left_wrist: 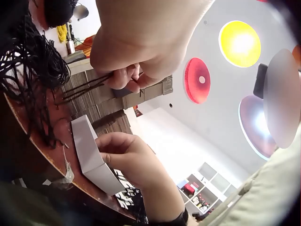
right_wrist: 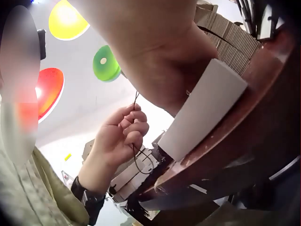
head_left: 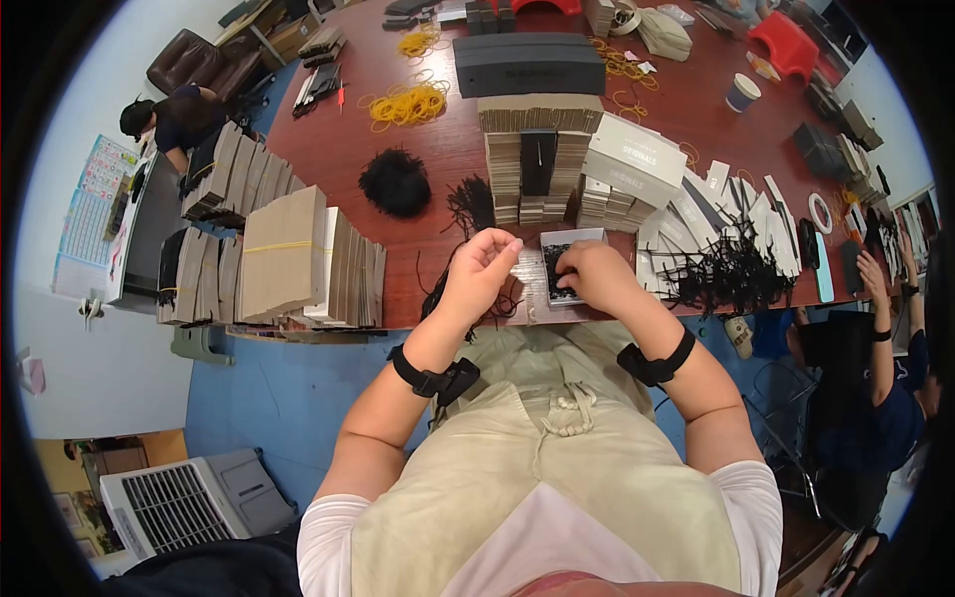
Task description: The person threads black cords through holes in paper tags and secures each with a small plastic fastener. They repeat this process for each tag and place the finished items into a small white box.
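My left hand (head_left: 484,271) is raised just left of a small white box (head_left: 575,237) and pinches a thin black cord (right_wrist: 135,162) between thumb and fingers. The cord's slack hangs in a loop below that hand in the right wrist view. My right hand (head_left: 602,279) reaches into the box, fingers bent down among small black pieces (head_left: 559,267). The box wall hides its fingertips in the left wrist view, so I cannot tell whether they hold a piece. Loose black cords (left_wrist: 35,70) lie on the table beside the left hand.
Stacks of grey cardboard (head_left: 497,159) and white boxes (head_left: 637,149) stand behind the small box. More cardboard stacks (head_left: 284,254) are at left. White strips and a pile of black cords (head_left: 731,269) lie at right. Yellow rubber bands (head_left: 408,104) lie farther back; other people sit on both sides.
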A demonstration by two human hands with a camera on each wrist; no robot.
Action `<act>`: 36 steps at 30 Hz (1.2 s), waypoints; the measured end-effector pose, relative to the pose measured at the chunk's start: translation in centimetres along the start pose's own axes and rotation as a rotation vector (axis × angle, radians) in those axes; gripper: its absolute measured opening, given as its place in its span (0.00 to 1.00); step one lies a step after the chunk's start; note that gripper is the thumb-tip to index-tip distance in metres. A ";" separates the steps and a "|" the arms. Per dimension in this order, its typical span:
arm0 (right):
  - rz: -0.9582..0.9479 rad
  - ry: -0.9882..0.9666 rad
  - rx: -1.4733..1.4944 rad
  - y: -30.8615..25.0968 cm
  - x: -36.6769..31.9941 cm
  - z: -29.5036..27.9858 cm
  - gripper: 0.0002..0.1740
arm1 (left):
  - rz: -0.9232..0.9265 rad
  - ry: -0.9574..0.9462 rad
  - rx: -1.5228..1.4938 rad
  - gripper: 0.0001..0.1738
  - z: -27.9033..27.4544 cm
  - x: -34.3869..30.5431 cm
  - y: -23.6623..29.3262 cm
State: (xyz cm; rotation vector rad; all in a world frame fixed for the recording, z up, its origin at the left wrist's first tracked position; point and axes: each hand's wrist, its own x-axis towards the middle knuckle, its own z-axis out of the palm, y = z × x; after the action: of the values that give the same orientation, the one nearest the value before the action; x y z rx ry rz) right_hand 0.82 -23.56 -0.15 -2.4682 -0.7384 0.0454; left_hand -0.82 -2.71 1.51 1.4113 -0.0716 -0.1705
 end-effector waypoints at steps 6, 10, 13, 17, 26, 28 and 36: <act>-0.057 0.079 0.064 0.4 -0.3 -0.4 0.05 | -0.011 -0.023 0.011 0.05 0.3 -0.1 0.1; 0.103 0.153 0.287 -0.1 0.4 -2.0 0.05 | 0.010 -0.023 0.014 0.06 0.3 0.0 0.3; 0.254 0.106 0.530 -0.2 0.7 -3.0 0.06 | 0.014 -0.036 0.010 0.06 0.4 0.1 0.4; 0.211 0.077 0.463 1.0 0.6 -2.4 0.10 | 0.024 -0.056 0.037 0.07 0.6 0.1 0.7; 0.320 0.065 1.101 -2.2 0.6 -4.9 0.13 | -0.011 -0.088 -0.009 0.06 0.6 0.0 0.5; 0.222 0.101 1.293 -2.0 0.8 -4.6 0.10 | 0.020 -0.108 -0.005 0.06 0.8 0.0 0.6; 0.169 0.074 1.611 -1.3 1.5 -2.6 0.09 | 0.060 -0.153 -0.074 0.05 1.3 -0.5 1.0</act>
State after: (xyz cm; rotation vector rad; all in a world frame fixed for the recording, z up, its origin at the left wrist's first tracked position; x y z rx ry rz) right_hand 1.92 -23.18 2.94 -0.9526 -0.2069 0.4200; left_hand -1.40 -3.70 2.75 1.3192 -0.2318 -0.2286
